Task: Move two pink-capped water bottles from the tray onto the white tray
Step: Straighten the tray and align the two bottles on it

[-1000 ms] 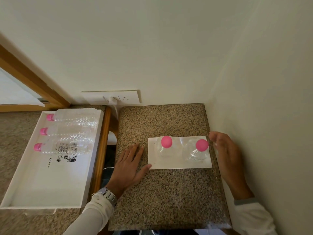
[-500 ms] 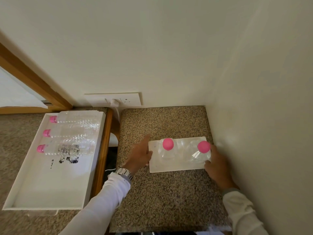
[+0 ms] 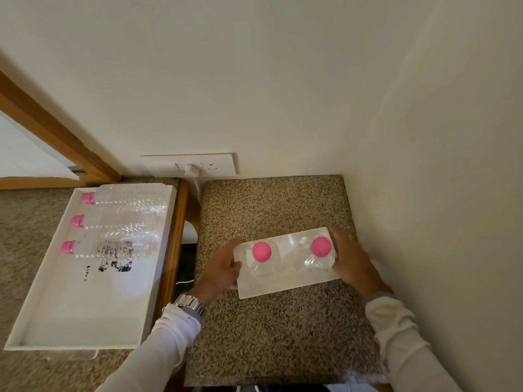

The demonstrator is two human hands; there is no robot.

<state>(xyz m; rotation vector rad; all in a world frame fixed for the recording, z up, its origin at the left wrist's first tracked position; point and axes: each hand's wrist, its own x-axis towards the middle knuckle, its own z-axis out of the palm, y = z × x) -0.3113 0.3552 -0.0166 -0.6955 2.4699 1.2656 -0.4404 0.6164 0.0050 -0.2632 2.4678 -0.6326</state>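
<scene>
Countertop (image 3: pixel 268 335): speckled granite, directly beneath the left-hand fingers (image 3: pixel 236 267) and right-hand fingers (image 3: pixel 338 236).
Socket plate (image 3: pixel 220 164): white, on the wall beyond the left-hand fingers.
Plug (image 3: pixel 192 168): white, seated in the plate.
Wooden edging (image 3: pixel 174 244): upright strip, left of the left-hand fingers.
Side wall (image 3: pixel 438 193): cream, just right of the right-hand fingers.

The left hand (image 3: pixel 222 268) is curled, fingers bent inward and thumb on top, clamped on the left end of a small white tray (image 3: pixel 285 284). The right hand (image 3: pixel 352 260) grips its right end, fingers wrapped. Both forearms, in white sleeves, reach forward from the near edge.
</scene>
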